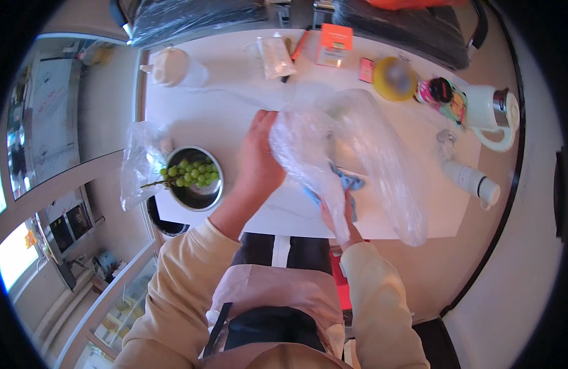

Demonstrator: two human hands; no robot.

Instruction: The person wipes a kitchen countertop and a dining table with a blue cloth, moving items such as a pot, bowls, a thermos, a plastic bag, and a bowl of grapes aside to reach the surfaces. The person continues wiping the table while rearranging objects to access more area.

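Observation:
My left hand (pixel 264 154) grips one side of a bunched clear plastic film or bag (pixel 302 143), raised over the white table (pixel 247 212). A long, puffed length of the same kind of plastic (pixel 381 161) curves away to the right and hangs past the table's front edge. My right hand (pixel 337 214), near that edge, is partly covered by a trailing strip of the plastic. In it is a crumpled blue cloth (pixel 351 181), which shows beside the plastic. Whether the right fingers also pinch the plastic cannot be seen.
At left stand a metal bowl (pixel 195 203) of green grapes (pixel 194 174), a clear plastic bag (pixel 141 161) and a white jug (pixel 173 68). An orange box (pixel 335 45), yellow round container (pixel 395 78), white thermal pitcher (pixel 485 108) and white bottle (pixel 468 177) line the back and right.

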